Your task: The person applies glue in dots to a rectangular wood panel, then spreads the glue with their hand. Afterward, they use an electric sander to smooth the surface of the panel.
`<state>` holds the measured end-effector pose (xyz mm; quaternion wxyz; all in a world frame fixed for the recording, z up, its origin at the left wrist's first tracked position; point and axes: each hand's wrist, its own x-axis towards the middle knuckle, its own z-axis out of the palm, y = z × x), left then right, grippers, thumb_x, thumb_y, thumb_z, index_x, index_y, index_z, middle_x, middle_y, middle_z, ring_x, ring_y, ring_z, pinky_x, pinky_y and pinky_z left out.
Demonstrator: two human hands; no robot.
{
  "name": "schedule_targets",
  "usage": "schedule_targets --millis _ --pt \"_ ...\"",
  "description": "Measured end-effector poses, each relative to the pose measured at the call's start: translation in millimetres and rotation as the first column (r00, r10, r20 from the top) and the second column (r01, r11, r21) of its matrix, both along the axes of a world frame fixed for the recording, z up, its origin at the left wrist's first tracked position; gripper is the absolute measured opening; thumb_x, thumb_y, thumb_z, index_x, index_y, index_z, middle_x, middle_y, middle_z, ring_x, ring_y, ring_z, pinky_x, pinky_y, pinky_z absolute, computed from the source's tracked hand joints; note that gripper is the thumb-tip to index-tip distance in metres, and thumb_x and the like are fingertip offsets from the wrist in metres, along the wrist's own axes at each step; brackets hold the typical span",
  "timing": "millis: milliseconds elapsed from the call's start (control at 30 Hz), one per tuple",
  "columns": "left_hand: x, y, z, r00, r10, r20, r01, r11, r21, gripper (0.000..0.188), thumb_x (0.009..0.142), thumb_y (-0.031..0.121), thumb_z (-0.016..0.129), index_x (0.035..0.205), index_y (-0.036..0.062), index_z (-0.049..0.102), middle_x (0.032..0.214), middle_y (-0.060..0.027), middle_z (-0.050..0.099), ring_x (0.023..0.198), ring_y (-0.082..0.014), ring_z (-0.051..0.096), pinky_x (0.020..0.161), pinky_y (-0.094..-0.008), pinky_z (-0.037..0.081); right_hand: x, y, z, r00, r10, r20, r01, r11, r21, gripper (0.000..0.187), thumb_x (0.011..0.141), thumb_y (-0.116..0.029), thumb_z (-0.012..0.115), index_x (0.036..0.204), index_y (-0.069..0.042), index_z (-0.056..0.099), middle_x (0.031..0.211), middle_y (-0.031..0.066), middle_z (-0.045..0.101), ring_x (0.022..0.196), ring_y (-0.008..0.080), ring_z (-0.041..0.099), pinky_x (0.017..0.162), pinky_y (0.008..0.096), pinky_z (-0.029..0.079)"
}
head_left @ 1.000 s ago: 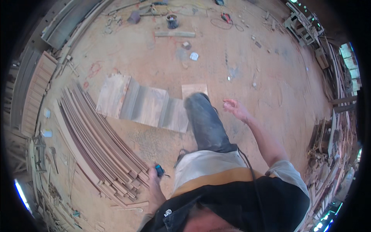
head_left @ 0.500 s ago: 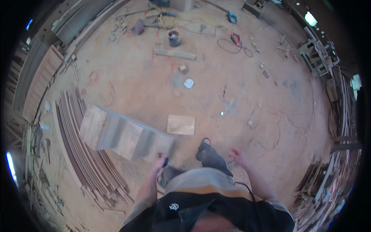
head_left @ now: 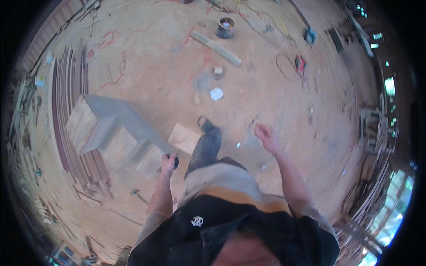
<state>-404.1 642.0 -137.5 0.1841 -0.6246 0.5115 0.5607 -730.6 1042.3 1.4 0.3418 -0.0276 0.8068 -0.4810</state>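
My left hand [head_left: 168, 162] is closed on a small dark rounded object [head_left: 176, 162], too blurred to name. It is at the near right end of a wooden shelf unit [head_left: 153, 131] with dividers, which lies on the floor to my left. Whether the hand touches the unit I cannot tell. A flat wooden board [head_left: 184, 138] lies just beyond that hand, beside my leg. My right hand [head_left: 267, 136] is held out over the floor on the right, fingers loosely bent and apart, with nothing in it.
Long wooden strips [head_left: 71, 106] lie stacked left of the unit. A hammer [head_left: 138, 195] rests near my left forearm. Ahead are a wooden beam [head_left: 216, 48], a dark bucket [head_left: 225, 29], a white round piece [head_left: 216, 94] and a red corded power tool [head_left: 300, 65]. Scrap timber [head_left: 366, 199] lines the right.
The view has turned to the right and I have stepped, one foot now farther forward. My right hand has risen and moved forward. The left hand still holds the dark object.
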Motion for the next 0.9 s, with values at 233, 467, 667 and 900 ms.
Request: schedule_targets --millis 233,467,667,900 --pt "-223.1 -2.1 -140.3 0.874 -0.459 0.16 0.48 0.867 -0.133 0.089 0.089 0.051 0.081 0.152 -0.0033 0.049 0.133 -0.0274 0.07 0.113 -0.034 0.075 0.085 -0.0445 0.064 -232.4 -29.2 -108.3 0.99 0.117 -0.077 -0.1 0.975 0.197 0.053 0.105 -0.036 0.073 0.145 -0.002 0.064 0.119 0.0147 0.078 0.113 0.0232 0.074 0.1 0.0379 0.056" --pt "-416.2 -30.2 -334.7 0.959 -0.284 0.009 0.275 0.919 -0.282 0.082 0.089 0.042 0.082 0.147 -0.0081 0.054 0.127 -0.0307 0.072 0.12 -0.0435 0.071 0.104 -0.0498 0.055 -515.1 -127.8 -325.2 0.904 0.371 -0.212 -0.26 0.871 0.417 0.062 0.102 -0.039 0.075 0.151 -0.006 0.057 0.105 0.0163 0.08 0.102 0.0286 0.077 0.092 0.0398 0.059" --pt "-528.2 -37.3 -417.9 0.962 -0.21 0.175 0.252 0.931 -0.264 0.076 0.094 0.041 0.079 0.148 -0.0058 0.055 0.13 -0.0282 0.073 0.116 -0.0404 0.073 0.099 -0.0485 0.059 -776.7 -235.5 -501.6 0.56 0.722 -0.406 -0.37 0.657 0.657 0.071 0.099 -0.038 0.077 0.156 -0.007 0.051 0.104 0.0172 0.076 0.096 0.0336 0.073 0.085 0.0458 0.057" --pt "-534.3 58.6 -383.7 0.999 -0.036 -0.041 0.027 0.978 -0.208 0.059 0.097 0.041 0.078 0.139 0.003 0.063 0.123 -0.0257 0.076 0.113 -0.0397 0.075 0.096 -0.0486 0.059 -933.7 -349.8 -576.2 0.469 0.824 -0.319 -0.312 0.492 0.813 0.079 0.097 -0.05 0.079 0.156 -0.003 0.055 0.12 0.0198 0.076 0.11 0.0371 0.071 0.094 0.0464 0.053"
